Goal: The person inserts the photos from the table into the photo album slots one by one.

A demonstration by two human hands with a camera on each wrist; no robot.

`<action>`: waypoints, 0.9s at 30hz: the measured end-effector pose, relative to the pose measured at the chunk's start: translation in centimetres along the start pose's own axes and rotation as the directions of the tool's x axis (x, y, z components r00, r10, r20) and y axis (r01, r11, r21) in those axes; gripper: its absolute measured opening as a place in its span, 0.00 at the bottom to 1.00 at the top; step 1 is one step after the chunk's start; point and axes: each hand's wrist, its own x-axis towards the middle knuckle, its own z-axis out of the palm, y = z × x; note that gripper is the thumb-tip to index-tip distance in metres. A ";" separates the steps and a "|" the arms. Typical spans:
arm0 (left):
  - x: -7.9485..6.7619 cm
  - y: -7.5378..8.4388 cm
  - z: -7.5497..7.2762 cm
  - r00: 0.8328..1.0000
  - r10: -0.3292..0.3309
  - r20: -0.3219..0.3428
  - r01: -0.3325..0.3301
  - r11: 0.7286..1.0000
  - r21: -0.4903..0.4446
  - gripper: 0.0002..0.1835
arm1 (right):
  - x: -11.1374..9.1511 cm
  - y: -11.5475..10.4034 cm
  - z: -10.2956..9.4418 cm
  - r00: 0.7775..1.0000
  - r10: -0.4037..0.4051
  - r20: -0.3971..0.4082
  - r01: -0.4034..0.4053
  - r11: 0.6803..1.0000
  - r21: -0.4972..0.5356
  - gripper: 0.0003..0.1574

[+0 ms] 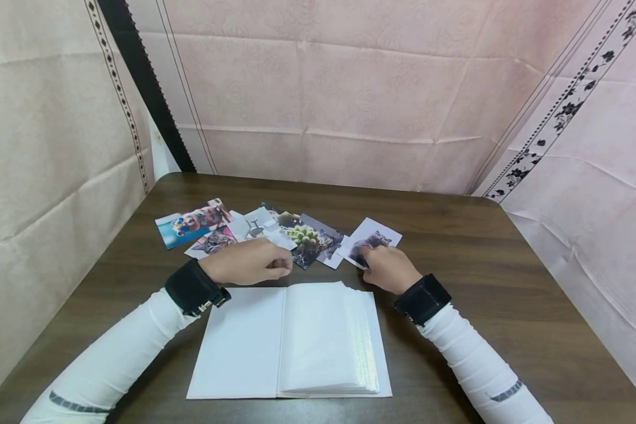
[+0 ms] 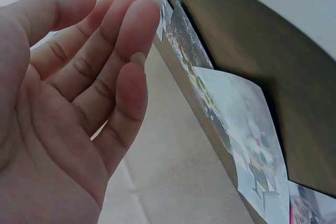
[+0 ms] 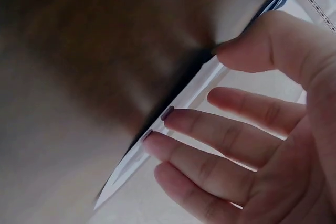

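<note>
My left hand (image 1: 251,262) hovers above the near side of the photo row, its fingers loosely bent and nothing in them, as the left wrist view shows. Close by lie a pale photo with glasses (image 1: 257,227) and a succulent photo (image 1: 303,235). My right hand (image 1: 389,268) touches a grey kitten photo (image 1: 373,234) at the right end of the row. In the right wrist view its fingers (image 3: 226,132) are fairly straight against the photo's white edge, the thumb near that edge. A photo album (image 1: 244,341) lies open before me, clear sleeves on its right half.
At the row's left end are a blue photo of a child (image 1: 191,224) and a pink-edged cat photo (image 1: 212,241). A greyish photo (image 1: 325,238) lies partly under the succulent one. Pale cloth (image 1: 350,88) hangs behind the brown wooden table (image 1: 482,253).
</note>
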 end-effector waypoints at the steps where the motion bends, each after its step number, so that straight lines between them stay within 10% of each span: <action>1: 0.0 0.0 0.1 1.000 0.003 -0.003 -0.002 1.000 0.004 0.09 | 0.0 0.0 0.0 1.000 -0.002 0.002 0.002 1.000 -0.007 0.23; 14: 0.1 0.1 0.4 1.000 0.017 0.008 -0.017 1.000 -0.010 0.09 | -0.3 0.5 -0.3 0.983 -0.084 -0.161 0.056 0.984 -0.170 0.13; 27: 0.4 -0.8 0.5 0.998 0.059 -0.033 -0.064 0.985 -0.163 0.08 | -0.8 0.9 -2.2 0.856 -0.144 -0.497 0.068 0.983 -0.168 0.03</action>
